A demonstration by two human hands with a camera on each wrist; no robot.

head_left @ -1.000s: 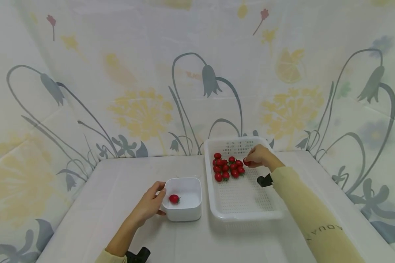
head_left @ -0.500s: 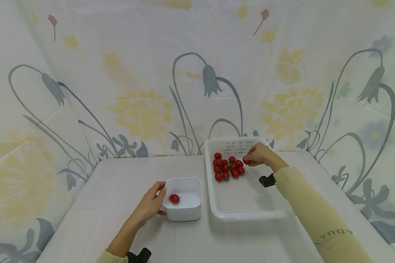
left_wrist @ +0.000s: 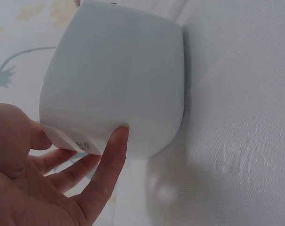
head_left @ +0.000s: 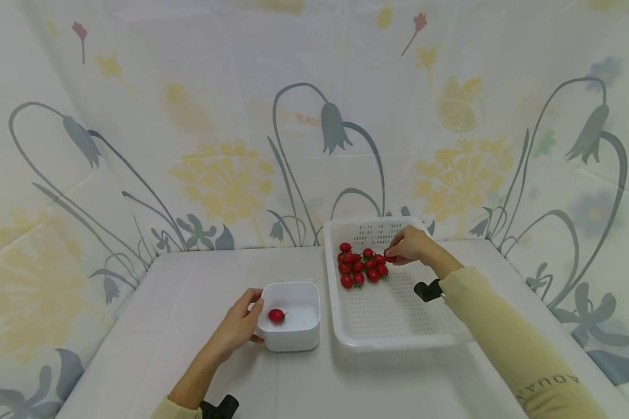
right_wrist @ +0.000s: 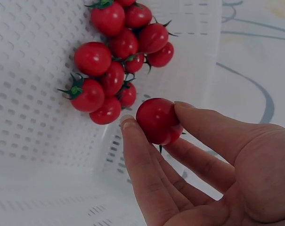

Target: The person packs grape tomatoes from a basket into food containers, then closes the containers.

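A small white square container stands on the table with one red cherry tomato inside. My left hand holds its left side, the fingers spread around a corner; the left wrist view shows a fingertip against the smooth wall. To the right, a white perforated basket bears a cluster of several cherry tomatoes with green stems. Over the basket my right hand pinches a single cherry tomato between thumb and fingers, just beside the cluster.
A white cloth covers the table, and a curtain printed with flowers rises behind it. The basket's rim stands close to the container's right side. Black wrist mounts sit on both wrists.
The right forearm has shifted slightly to the right and lower, while the pinched cherry tomato stays at nearly the same spot. The left hand and the container have not visibly moved.
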